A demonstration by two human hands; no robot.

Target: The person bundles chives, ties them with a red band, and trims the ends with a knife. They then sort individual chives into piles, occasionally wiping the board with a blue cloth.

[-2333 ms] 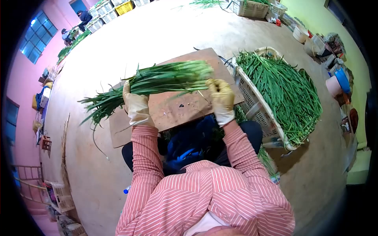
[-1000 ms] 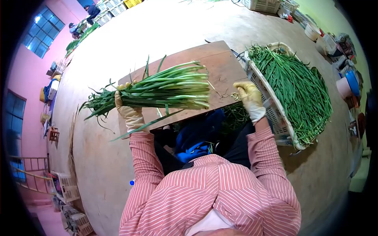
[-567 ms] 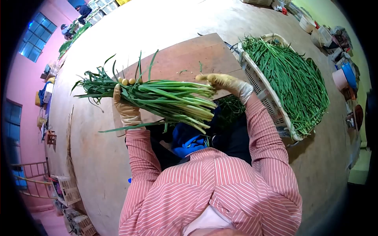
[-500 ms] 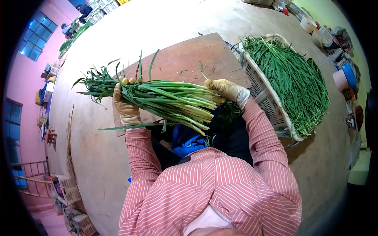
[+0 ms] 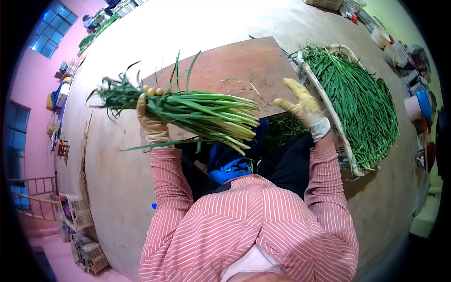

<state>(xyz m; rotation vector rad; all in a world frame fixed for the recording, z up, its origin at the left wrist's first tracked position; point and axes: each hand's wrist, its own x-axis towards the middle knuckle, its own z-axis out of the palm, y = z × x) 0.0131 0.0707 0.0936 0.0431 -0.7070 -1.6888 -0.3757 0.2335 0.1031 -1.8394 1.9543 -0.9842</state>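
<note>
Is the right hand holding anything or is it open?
Open and empty: the gloved right hand has its fingers spread apart, with nothing between them.

Bright, even overhead light nearly washes out the pale floor at the top. Shadows are soft, darkest beside the crate. Fisheye distortion bends the edges into a black vignette. The scallion bunch blurs slightly at its leaf tips.

One head-worn fisheye view, steeply down and forward, close over left hand, right hand, wooden board.
</note>
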